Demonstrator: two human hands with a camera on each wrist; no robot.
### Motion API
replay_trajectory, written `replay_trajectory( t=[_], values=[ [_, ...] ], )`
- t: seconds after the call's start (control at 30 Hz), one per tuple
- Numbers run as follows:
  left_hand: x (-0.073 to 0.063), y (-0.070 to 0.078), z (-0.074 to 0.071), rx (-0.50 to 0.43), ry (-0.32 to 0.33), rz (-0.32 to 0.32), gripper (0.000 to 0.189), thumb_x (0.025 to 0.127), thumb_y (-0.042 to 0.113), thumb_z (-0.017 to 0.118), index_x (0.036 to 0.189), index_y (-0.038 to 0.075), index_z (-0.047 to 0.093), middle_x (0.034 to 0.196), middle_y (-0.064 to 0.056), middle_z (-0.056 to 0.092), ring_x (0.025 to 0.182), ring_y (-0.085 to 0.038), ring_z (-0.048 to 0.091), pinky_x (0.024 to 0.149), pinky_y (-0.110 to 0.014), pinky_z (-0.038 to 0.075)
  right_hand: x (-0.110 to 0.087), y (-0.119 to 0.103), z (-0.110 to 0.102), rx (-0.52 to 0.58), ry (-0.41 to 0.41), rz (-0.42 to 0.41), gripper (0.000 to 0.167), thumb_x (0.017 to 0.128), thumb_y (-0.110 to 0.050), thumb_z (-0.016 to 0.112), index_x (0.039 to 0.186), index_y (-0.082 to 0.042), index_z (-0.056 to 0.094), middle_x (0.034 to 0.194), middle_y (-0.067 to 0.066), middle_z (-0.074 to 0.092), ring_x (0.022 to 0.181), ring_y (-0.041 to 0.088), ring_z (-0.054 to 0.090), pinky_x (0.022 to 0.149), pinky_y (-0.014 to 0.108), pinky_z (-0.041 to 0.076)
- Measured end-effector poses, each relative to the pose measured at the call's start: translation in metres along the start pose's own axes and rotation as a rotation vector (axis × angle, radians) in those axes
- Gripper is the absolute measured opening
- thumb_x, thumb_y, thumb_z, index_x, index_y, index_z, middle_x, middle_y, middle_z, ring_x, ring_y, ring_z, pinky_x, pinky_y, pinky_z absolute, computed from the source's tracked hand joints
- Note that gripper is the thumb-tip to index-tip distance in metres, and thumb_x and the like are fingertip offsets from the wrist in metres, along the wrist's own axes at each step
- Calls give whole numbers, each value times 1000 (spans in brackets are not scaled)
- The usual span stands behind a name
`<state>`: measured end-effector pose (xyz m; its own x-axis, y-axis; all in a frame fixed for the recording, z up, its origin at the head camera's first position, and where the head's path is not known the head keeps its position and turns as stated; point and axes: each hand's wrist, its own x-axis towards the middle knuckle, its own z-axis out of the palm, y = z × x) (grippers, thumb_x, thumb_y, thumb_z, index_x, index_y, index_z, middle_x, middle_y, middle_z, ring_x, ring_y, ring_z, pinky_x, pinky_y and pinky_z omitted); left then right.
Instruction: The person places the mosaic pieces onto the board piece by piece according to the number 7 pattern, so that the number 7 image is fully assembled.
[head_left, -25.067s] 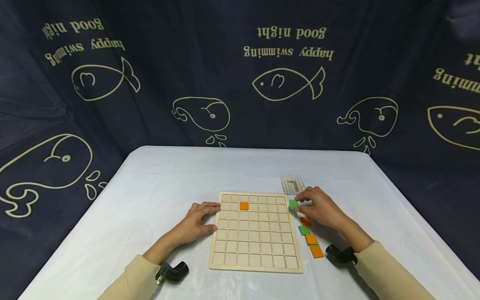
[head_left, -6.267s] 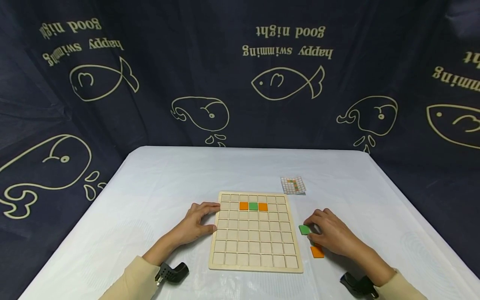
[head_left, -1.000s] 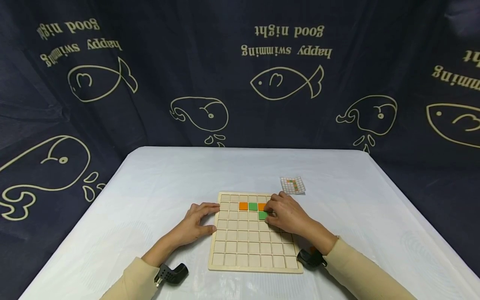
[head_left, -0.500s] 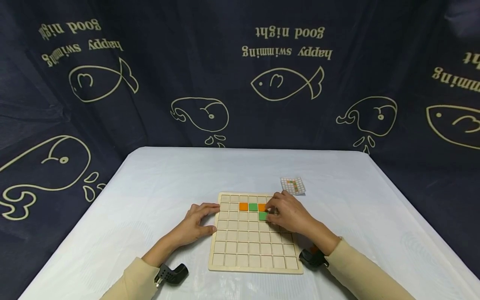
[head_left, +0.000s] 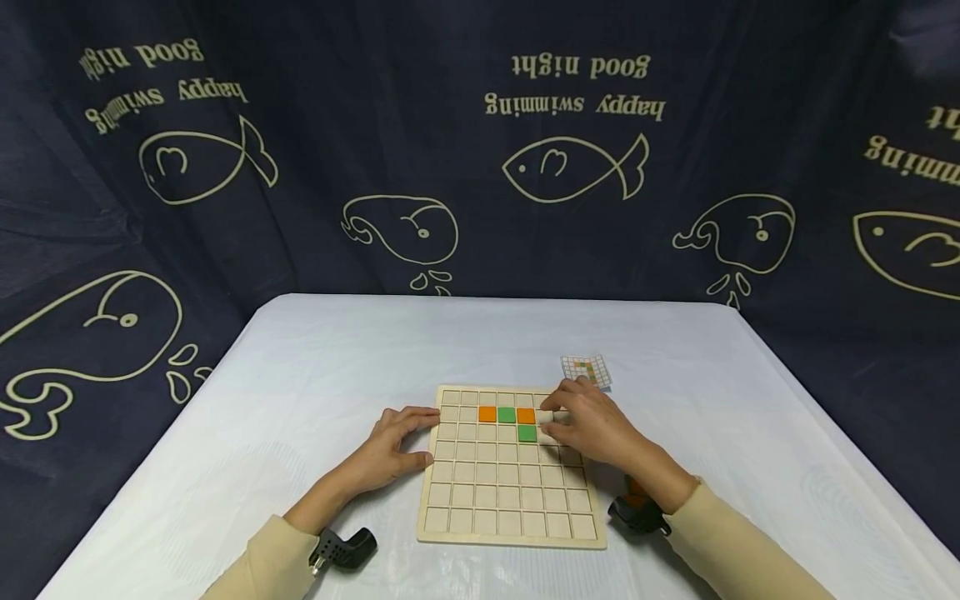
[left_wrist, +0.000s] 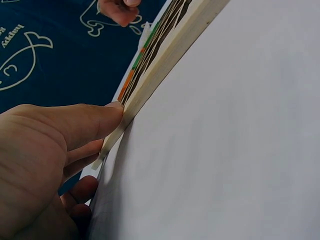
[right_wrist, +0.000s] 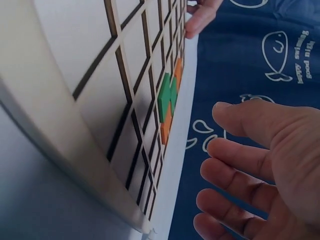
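A pale wooden grid board [head_left: 497,525] lies on the table. Set in its second row are an orange tile [head_left: 487,414], a green tile [head_left: 506,415] and another orange tile [head_left: 526,416]. Directly below the last one sits a second green tile [head_left: 527,433], which also shows in the right wrist view [right_wrist: 164,97]. My right hand [head_left: 592,422] hovers over the board's upper right, fingers apart and nothing between them. Along the left edge rests my left hand [head_left: 393,442], its thumb [left_wrist: 95,122] touching the board's side.
A small card printed with a coloured grid [head_left: 597,367] lies beyond the board's top right corner, partly behind my right fingers. Orange [head_left: 634,487] shows on the table by my right wrist, mostly hidden by the arm and the black wrist camera [head_left: 637,517].
The second green tile, on the table 6.3 s ago, now lies on the board. My right hand has let go of it and drawn back rightward. My left hand has stayed put.
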<state>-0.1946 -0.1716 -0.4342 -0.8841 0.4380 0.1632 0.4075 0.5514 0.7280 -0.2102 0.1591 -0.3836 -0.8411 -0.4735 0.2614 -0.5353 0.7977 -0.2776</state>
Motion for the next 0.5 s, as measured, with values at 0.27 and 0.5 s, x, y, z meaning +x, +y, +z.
replay_trajectory(
  t=[0.27, 0.5],
  values=[
    [0, 1, 0, 7, 5, 2, 53, 81, 20, 73, 130, 12, 56, 142, 2, 48, 104, -13, 32, 92, -35, 25, -6, 5, -7, 31, -1, 43, 25, 81, -25, 73, 101, -12, 70, 99, 0, 63, 120, 40, 48, 105, 59, 30],
    [0, 1, 0, 2, 2, 6, 53, 81, 20, 73, 131, 11, 56, 142, 2, 47, 106, -14, 32, 93, -35, 25, -15, 12, -10, 11, 22, 48, 24, 79, -23, 74, 100, -12, 70, 101, 0, 63, 114, 34, 52, 105, 56, 33]
  ],
)
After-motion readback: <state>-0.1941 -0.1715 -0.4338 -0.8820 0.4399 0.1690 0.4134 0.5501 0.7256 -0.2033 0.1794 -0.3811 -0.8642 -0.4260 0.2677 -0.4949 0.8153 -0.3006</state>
